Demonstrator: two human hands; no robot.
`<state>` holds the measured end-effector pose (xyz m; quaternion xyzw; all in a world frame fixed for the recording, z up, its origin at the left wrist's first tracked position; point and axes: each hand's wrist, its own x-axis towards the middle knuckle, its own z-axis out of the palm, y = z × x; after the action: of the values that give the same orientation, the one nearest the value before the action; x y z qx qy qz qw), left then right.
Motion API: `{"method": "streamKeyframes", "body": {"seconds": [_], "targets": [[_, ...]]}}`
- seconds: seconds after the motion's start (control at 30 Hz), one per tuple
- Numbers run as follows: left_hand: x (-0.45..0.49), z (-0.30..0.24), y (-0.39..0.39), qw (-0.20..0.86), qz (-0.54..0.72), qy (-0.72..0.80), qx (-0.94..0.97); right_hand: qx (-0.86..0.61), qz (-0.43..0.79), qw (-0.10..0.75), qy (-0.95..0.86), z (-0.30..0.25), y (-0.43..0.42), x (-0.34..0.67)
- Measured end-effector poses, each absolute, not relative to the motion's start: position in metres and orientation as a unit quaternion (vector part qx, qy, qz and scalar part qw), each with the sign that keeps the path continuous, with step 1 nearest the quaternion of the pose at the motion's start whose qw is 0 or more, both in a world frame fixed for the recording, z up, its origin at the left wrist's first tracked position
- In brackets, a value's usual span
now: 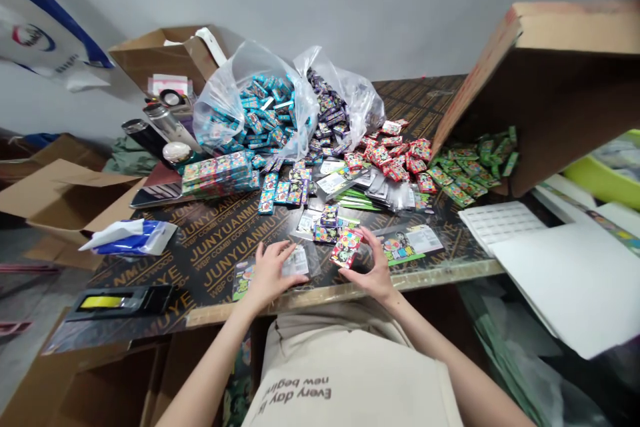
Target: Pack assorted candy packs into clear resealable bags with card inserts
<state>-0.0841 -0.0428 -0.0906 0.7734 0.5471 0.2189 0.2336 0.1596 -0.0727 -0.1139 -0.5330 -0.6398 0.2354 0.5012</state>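
Observation:
My right hand grips a small red printed box between thumb and fingers, near the table's front edge. Lying with fingers spread, my left hand rests on a clear plastic packet that has a printed label. Just behind the red box are small dark purple boxes. To the right of my right hand lies another flat packet with a green edge and a white label. A pile of similar packets sits farther back, with loose red boxes behind it.
Clear bags hold blue boxes and purple boxes. Green boxes spill beside a large carton. Wrapped box stacks, flasks, a tissue pack and a tape dispenser are at left; white sheets lie right.

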Motion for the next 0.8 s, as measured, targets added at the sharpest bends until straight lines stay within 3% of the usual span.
{"method": "streamKeyframes", "body": {"seconds": [0.13, 0.23, 0.33, 0.5, 0.63, 0.8], "targets": [[-0.035, -0.082, -0.052, 0.578, 0.356, 0.508, 0.53, -0.5, 0.232, 0.508, -0.662, -0.101, -0.074, 0.151], [-0.009, -0.078, -0.059, 0.714, 0.389, 0.465, 0.35, -0.472, 0.216, 0.498, -0.695, -0.096, -0.072, 0.152], [-0.009, -0.075, -0.057, 0.731, 0.402, 0.46, 0.305, -0.478, 0.237, 0.456, -0.712, -0.092, -0.069, 0.165], [-0.032, -0.071, -0.044, 0.682, 0.439, 0.49, 0.32, -0.429, 0.356, 0.306, -0.771, -0.078, -0.066, 0.185], [-0.029, -0.073, -0.043, 0.689, 0.405, 0.493, 0.344, -0.425, 0.287, 0.327, -0.794, -0.067, -0.066, 0.174], [-0.034, -0.083, -0.048, 0.64, 0.343, 0.502, 0.47, -0.357, 0.241, 0.292, -0.854, -0.07, -0.061, 0.16]]}}
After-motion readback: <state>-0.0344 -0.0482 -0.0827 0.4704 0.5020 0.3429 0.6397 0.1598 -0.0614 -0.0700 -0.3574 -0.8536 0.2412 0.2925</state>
